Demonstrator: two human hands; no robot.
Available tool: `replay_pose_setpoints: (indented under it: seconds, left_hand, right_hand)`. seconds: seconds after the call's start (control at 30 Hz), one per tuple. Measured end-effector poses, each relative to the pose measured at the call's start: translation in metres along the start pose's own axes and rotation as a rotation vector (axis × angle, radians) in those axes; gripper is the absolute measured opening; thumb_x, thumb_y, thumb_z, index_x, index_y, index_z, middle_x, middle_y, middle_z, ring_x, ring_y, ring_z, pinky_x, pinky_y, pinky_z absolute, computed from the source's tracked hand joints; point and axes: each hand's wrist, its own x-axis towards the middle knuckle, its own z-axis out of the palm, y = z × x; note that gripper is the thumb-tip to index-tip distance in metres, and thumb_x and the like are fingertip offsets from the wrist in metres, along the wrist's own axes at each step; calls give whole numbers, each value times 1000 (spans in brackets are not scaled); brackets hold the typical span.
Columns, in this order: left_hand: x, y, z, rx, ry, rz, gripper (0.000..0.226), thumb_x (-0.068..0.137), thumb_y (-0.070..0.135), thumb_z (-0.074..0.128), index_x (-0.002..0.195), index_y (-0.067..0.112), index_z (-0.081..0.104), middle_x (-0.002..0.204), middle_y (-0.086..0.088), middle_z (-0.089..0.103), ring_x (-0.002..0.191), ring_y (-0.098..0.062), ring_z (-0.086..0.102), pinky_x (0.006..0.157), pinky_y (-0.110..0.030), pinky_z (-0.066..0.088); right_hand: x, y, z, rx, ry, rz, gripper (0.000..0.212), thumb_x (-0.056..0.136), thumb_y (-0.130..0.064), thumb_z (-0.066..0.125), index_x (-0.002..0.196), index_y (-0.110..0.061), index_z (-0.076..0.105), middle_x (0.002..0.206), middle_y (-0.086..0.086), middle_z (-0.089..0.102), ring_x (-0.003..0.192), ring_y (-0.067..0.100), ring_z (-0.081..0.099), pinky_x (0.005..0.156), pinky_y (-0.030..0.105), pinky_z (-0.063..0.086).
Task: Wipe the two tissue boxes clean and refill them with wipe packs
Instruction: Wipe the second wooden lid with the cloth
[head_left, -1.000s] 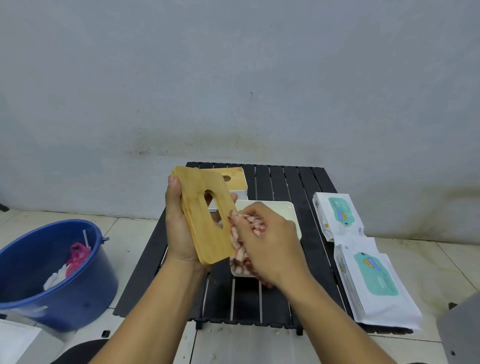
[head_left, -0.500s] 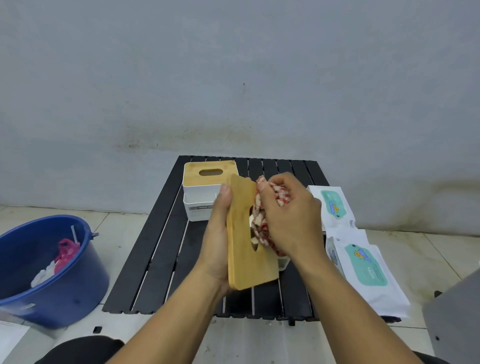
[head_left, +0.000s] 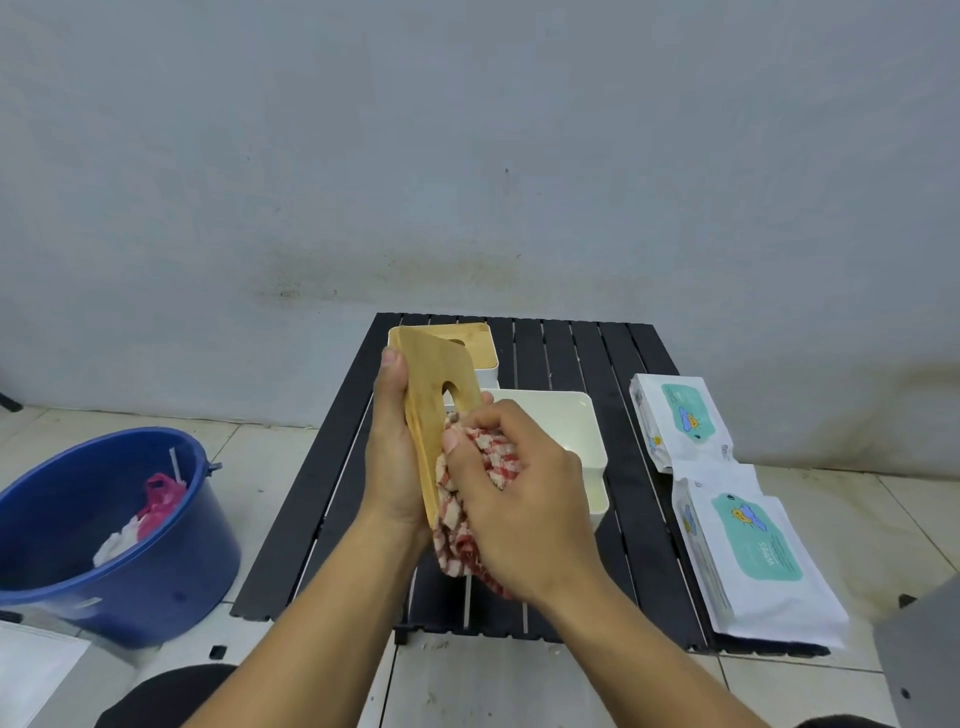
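My left hand (head_left: 392, 457) grips a wooden tissue-box lid (head_left: 434, 395) with an oval slot, held upright on edge above the table. My right hand (head_left: 519, 493) clutches a red-and-white checked cloth (head_left: 462, 540) and presses it against the lid's right face. Behind my hands sits an open white tissue box (head_left: 576, 431) with no lid. A second tissue box (head_left: 483, 353), its wooden lid on, stands at the back left of the table. Two white wipe packs with teal labels lie along the table's right edge, one far (head_left: 680, 421) and one near (head_left: 753, 556).
The black slatted table (head_left: 566, 343) stands against a grey wall on a tiled floor. A blue bucket (head_left: 135, 561) holding pink and white scraps sits on the floor to the left. A grey object (head_left: 924, 654) pokes in at the lower right corner.
The cloth in my right hand has slid from the lid's upper part down to its lower half. The lid has tilted, and the open white box shows again behind my hands.
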Motion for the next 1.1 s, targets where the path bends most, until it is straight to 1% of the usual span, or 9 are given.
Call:
replay_pose_setpoints:
  seconds: [0.1,0.2,0.3,0.47,0.6,0.73,0.8,0.93,1.1]
  left_hand:
    - [-5,-8,4,-8,-63,-52,62,91,67,53,99,11,78,97,-14,70,93,-27,71,97,-47,55]
    - [-16,-24,14,-17,-151,-140,55,94,58,51,84,15,84,92,-9,76,85,-19,76,73,-32,63]
    - [-25,-36,24,11,-153,-202,53,92,57,51,108,18,83,118,-13,76,104,-22,75,84,-35,63]
    - [-26,-39,20,154,-240,-287,48,90,50,69,124,16,75,121,-18,74,102,-29,75,84,-44,63]
    - [-20,-37,13,353,-246,-299,41,89,17,74,124,0,64,112,-26,72,90,-32,75,84,-47,63]
    - [-12,-22,14,461,-199,-160,30,94,16,67,122,6,69,114,-12,78,107,-32,74,92,-43,62]
    - [-14,-12,17,569,-194,19,28,89,24,71,116,17,73,109,0,80,101,-18,75,93,-42,60]
    - [-7,-6,11,888,-146,462,28,94,16,73,103,43,76,100,19,77,97,-2,69,86,-22,51]
    - [-1,-19,-1,1011,-141,660,48,91,5,73,100,51,75,102,24,75,97,-2,71,81,-22,56]
  right_hand:
    - [2,-10,-2,25,37,-61,5,96,-32,67,91,-31,66,80,-15,69,77,1,68,63,8,47]
    - [16,-11,-10,-21,157,-93,5,96,-32,67,91,-31,65,79,-15,68,77,1,67,61,7,44]
    - [35,0,-25,-93,277,-78,11,97,-39,64,90,-30,64,81,-18,66,79,0,65,62,10,45]
    - [47,33,-40,-153,323,90,16,95,-48,63,88,-34,62,81,-24,65,84,-5,62,66,14,50]
    - [58,41,-58,498,391,431,21,93,-44,68,91,-23,69,90,-7,76,89,14,74,77,37,60]
    - [65,33,-98,1211,277,575,36,99,-48,52,94,-16,67,84,4,69,62,17,70,43,21,50]
    - [67,28,-111,1196,257,502,35,98,-50,50,91,-18,64,83,3,62,56,16,60,37,20,41]
    - [69,1,-107,1035,285,187,33,97,-38,61,97,-5,60,90,21,58,70,28,62,64,34,47]
    - [45,-39,-62,120,280,-219,12,90,-33,75,91,-24,68,81,-5,72,73,14,71,65,33,58]
